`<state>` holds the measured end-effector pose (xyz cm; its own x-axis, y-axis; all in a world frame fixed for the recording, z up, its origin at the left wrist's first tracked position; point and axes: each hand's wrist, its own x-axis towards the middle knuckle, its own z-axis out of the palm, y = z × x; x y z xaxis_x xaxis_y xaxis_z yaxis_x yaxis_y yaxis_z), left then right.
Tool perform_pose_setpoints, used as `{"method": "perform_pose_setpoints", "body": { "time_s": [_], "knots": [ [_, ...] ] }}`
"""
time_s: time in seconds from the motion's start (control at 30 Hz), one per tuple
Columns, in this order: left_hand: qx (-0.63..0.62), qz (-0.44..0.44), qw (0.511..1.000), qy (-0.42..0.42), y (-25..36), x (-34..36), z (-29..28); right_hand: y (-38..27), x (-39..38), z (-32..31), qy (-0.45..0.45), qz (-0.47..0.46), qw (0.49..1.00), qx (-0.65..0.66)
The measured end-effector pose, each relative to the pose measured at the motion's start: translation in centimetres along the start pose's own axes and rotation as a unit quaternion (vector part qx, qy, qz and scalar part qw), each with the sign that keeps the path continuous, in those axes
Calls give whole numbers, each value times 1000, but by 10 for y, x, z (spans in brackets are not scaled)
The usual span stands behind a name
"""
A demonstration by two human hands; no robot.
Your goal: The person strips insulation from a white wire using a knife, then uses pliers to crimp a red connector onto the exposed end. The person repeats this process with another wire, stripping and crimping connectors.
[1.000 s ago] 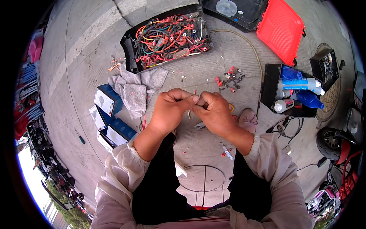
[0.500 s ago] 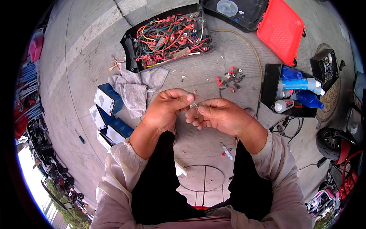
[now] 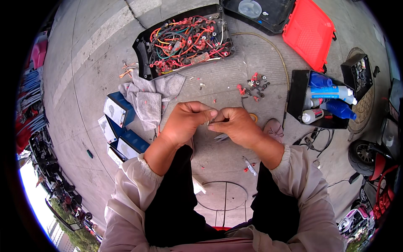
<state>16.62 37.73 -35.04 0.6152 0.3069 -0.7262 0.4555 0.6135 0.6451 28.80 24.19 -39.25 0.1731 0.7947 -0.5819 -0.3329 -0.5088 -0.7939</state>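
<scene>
My left hand (image 3: 184,122) and my right hand (image 3: 238,127) meet in front of me above the ground, thumbs and fingertips pinched together. Between them is a thin pale strand (image 3: 208,123), mostly hidden by the fingers, so its kind is unclear. Below my right hand, what look like scissors lie on the ground: grey blades (image 3: 221,137) show on one side of the hand and a yellow-orange ring (image 3: 253,117) on the other. Beyond the hands sits a small heap of red and black connector pieces (image 3: 256,87).
A black tray (image 3: 145,67) of tangled coloured wires stands ahead. To its right is a black case with a red lid (image 3: 310,33). Bottles fill a black box (image 3: 299,90) at right. A grey towel (image 3: 147,105) and blue-white boxes (image 3: 119,110) lie left; a marker-like tube (image 3: 250,167) lies between my legs.
My right hand has shifted slightly left, and its fingers have curled in against the left hand's. The strand shows less, while the blades and yellow-orange ring have come into sight below.
</scene>
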Motion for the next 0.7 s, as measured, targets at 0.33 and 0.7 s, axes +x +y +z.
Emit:
{"method": "perform_pose_setpoints", "body": {
  "time_s": [0.33, 0.7],
  "knots": [
    [38, -1, 999, 39, -11, 2, -18, -2, 6, 20, 38, -45, 991, -123],
    [-76, -16, 970, 232, -16, -4, -74, 55, 88, -49, 130, -147, 909, -369]
  ]
}}
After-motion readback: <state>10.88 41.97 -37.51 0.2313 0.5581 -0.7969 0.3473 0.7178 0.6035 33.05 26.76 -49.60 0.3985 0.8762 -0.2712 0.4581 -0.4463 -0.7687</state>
